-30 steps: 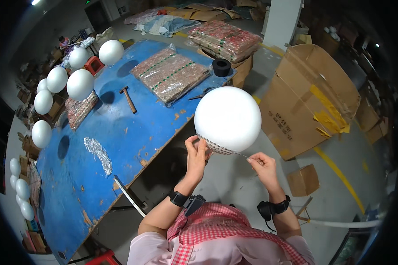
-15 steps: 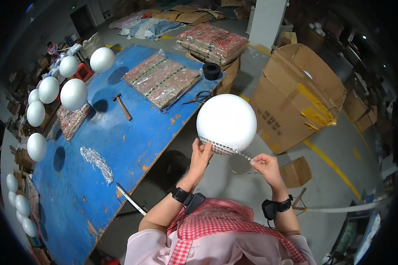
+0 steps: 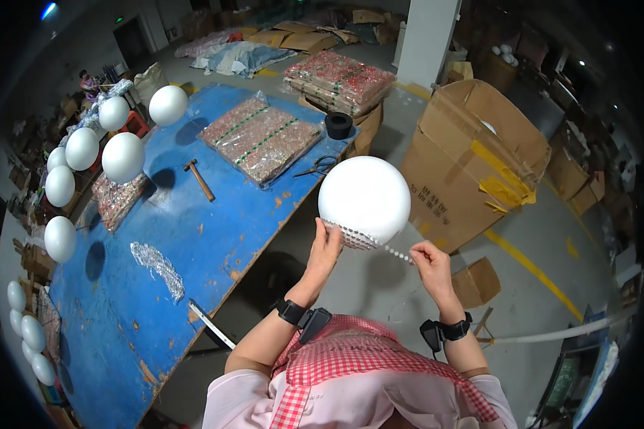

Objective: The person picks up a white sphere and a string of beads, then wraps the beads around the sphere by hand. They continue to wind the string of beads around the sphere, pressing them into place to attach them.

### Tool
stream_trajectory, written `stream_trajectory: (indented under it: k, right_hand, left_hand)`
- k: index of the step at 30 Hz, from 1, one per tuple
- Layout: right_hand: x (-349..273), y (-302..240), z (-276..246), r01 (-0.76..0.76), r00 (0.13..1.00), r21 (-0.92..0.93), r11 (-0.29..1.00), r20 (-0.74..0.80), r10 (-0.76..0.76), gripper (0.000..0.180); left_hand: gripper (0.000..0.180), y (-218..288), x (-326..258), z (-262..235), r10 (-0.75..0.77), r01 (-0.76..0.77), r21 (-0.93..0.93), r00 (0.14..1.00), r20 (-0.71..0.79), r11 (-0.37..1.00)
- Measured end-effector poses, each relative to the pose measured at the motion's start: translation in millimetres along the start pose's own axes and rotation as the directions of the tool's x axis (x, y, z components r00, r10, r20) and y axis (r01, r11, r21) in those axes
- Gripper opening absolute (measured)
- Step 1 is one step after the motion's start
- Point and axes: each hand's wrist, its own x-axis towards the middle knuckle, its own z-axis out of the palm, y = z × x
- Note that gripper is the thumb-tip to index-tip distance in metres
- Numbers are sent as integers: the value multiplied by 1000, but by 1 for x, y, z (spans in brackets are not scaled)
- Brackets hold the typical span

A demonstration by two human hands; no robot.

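In front of me is a large white ball [image 3: 365, 196], its lower part wrapped with rows of a silvery beaded strand. My left hand [image 3: 325, 247] presses against the ball's lower left side, its fingertips on the rows. A free length of the beaded strand [image 3: 398, 254] runs from the ball's underside to my right hand [image 3: 431, 268]. The right thumb and fingers pinch its end, a little apart from the ball on the right. What supports the ball from below or behind is hidden.
A blue worn table [image 3: 215, 250] lies to the left, bearing a hammer [image 3: 199, 180], scissors [image 3: 318, 166], black tape roll [image 3: 338, 126], silvery strand pile [image 3: 157, 270] and wrapped packs [image 3: 261, 139]. Several white balls [image 3: 123, 157] stand along its far left side. A large carton [image 3: 465, 164] is at right.
The right hand has moved slightly to the right, and the strand stretches from lower on the ball. The ball has shifted a little; the left hand stays against it.
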Motion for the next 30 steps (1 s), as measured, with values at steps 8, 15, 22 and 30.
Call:
stream_trajectory:
  k: [8,15,22,30]
  right_hand:
    - [-8,1,-14,184,977,-418,890,178,-119,13]
    - [-17,-10,-16,-74,971,21,997,228,68,13]
    - [-20,-15,-13,-50,996,23,999,80,48,13]
    - [-6,14,-4,-157,986,186,970,94,141,11]
  left_hand:
    - [106,-8,5,10,154,-100,369,981,-120,924]
    - [93,-2,-3,20,133,-108,174,981,-140,979]
    - [89,-16,7,13,128,-103,136,974,-188,985]
    - [89,-18,8,12,70,-56,72,975,-211,996]
